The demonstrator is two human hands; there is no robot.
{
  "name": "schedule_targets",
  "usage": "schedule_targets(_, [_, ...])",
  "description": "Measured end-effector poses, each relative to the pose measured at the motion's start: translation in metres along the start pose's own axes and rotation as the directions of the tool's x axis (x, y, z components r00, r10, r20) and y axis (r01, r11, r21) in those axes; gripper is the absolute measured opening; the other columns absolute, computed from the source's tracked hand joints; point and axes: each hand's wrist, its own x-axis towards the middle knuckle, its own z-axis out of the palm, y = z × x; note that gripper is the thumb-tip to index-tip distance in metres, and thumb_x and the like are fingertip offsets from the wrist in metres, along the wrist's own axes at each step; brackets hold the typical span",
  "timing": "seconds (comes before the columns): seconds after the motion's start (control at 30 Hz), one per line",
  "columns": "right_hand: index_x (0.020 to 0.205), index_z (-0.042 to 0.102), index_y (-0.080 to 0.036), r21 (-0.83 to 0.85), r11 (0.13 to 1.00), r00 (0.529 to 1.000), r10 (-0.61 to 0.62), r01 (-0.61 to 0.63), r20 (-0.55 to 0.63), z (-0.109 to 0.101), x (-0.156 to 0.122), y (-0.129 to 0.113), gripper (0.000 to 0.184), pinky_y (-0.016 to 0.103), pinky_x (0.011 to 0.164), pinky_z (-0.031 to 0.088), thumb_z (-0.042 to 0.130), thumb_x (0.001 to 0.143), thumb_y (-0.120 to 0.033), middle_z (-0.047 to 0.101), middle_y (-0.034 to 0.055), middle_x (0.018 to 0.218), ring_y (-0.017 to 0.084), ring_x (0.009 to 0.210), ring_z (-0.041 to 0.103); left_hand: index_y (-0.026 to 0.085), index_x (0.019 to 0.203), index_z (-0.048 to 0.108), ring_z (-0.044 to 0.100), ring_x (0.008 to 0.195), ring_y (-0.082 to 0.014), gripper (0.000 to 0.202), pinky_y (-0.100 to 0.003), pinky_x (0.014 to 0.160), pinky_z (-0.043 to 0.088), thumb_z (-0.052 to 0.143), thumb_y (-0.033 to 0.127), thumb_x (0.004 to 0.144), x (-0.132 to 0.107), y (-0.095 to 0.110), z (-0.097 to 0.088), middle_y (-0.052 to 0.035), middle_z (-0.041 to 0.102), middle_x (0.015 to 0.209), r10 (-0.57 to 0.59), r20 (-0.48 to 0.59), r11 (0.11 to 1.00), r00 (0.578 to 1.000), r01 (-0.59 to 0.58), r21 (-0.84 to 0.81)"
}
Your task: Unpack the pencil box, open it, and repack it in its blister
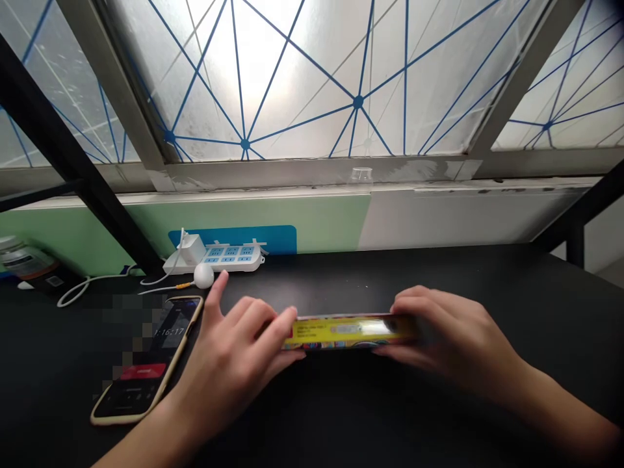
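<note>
A thin, flat box (pixel 341 331) with a glossy yellow side and small print is held level over the black table, that narrow side facing me. My left hand (pixel 238 344) pinches its left end, thumb and fingers closed on it, with one finger raised. At the other end, my right hand (pixel 443 328) grips the box between thumb and fingers, slightly blurred. The box's broad faces are mostly hidden from this angle. Beside my left wrist lies a phone (pixel 151 357) in a pale case, its screen lit with a timer.
A white power strip (pixel 234 257) with a plugged-in adapter (pixel 192 249) stands against the wall. A round white object (pixel 203 275) and cables lie in front. A bottle (pixel 24 257) is at far left. Black metal posts (pixel 97 175) flank the table (pixel 331 409).
</note>
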Motion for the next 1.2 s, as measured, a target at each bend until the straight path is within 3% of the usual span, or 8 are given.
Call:
schedule_targets(0.1, [0.109,0.056,-0.019,-0.125,0.988,0.996,-0.084,0.087,0.027,0.003,-0.001,-0.011,0.018,0.033,0.065,0.053,0.057,0.101,-0.035,0.076,0.0079,0.095,0.021,0.074,0.073,0.015,0.107,0.067,0.066,0.072,-0.0189,0.016,-0.059,0.114,0.033,0.057,0.027,0.103,-0.001,0.009,0.002,-0.002,0.07,0.083,0.065,0.048,0.998,0.997,-0.066,0.018])
schedule_targets(0.27, [0.111,0.06,-0.015,-0.199,0.965,0.983,-0.155,0.172,0.096,0.012,-0.001,-0.027,0.022,0.037,0.07,0.053,0.041,0.106,-0.025,0.079,0.0076,0.096,0.023,0.082,0.076,0.015,0.11,0.064,0.072,0.09,-0.0259,0.019,-0.052,0.099,0.048,0.046,0.016,0.103,-0.004,0.01,0.013,-0.0075,0.076,0.104,0.098,0.121,0.995,0.988,-0.101,0.019])
schedule_targets(0.53, [0.118,0.061,-0.014,-0.186,0.977,0.975,-0.062,0.103,0.214,0.013,-0.006,-0.038,0.032,0.043,0.073,0.057,0.05,0.088,-0.012,0.077,0.0117,0.101,0.029,0.086,0.073,0.017,0.128,0.062,0.072,0.093,-0.0302,0.029,-0.051,0.081,0.057,0.054,0.026,0.102,-0.003,0.015,0.01,-0.0092,0.075,0.112,0.093,0.281,0.995,0.955,-0.099,0.007])
schedule_targets(0.73, [0.129,0.06,-0.014,-0.211,0.976,0.965,-0.003,0.06,0.261,0.016,-0.013,-0.043,0.047,0.044,0.067,0.057,0.057,0.082,-0.012,0.073,0.013,0.099,0.032,0.084,0.069,0.019,0.127,0.064,0.071,0.093,-0.0301,0.033,-0.053,0.087,0.055,0.059,0.037,0.101,-0.003,0.015,0.01,-0.009,0.075,0.116,0.105,0.307,0.994,0.946,-0.106,-0.013])
schedule_targets(0.93, [0.132,0.06,-0.016,-0.2,0.979,0.962,0.018,0.039,0.274,0.022,-0.015,-0.041,0.049,0.041,0.067,0.059,0.061,0.083,-0.016,0.072,0.0141,0.103,0.031,0.085,0.069,0.02,0.129,0.065,0.068,0.099,-0.0329,0.049,-0.05,0.084,0.056,0.069,0.05,0.091,0.0,0.008,0.01,-0.0118,0.073,0.121,0.008,0.347,0.996,0.938,0.021,-0.082])
schedule_targets(1.0, [0.131,0.061,-0.014,-0.168,0.985,0.958,0.017,0.033,0.287,0.025,-0.014,-0.039,0.051,0.041,0.067,0.06,0.061,0.081,-0.013,0.072,0.0151,0.106,0.031,0.087,0.07,0.023,0.131,0.064,0.066,0.104,-0.0334,0.048,-0.052,0.091,0.054,0.068,0.05,0.091,-0.002,0.006,0.014,-0.0114,0.071,0.125,-0.011,0.373,0.995,0.928,0.049,-0.092])
schedule_targets(1.1, [0.132,0.06,-0.012,-0.112,0.993,0.95,0.011,0.026,0.313,0.028,-0.012,-0.037,0.056,0.045,0.075,0.061,0.063,0.076,-0.01,0.071,0.017,0.113,0.034,0.096,0.07,0.027,0.142,0.057,0.056,0.127,-0.0375,0.054,-0.06,0.109,0.042,0.067,0.045,0.092,-0.007,0.005,0.023,-0.0124,0.059,0.145,-0.015,0.375,0.997,0.927,0.044,-0.069])
schedule_targets(1.2, [0.139,0.057,-0.012,-0.065,0.998,0.936,0.005,0.019,0.351,0.029,-0.012,-0.036,0.061,0.05,0.09,0.059,0.067,0.079,-0.015,0.067,0.0196,0.129,0.037,0.113,0.067,0.028,0.157,0.039,0.036,0.147,-0.0421,0.074,-0.068,0.116,0.029,0.066,0.048,0.092,-0.011,0.003,0.031,-0.015,0.038,0.163,-0.029,0.395,0.998,0.918,0.046,-0.034])
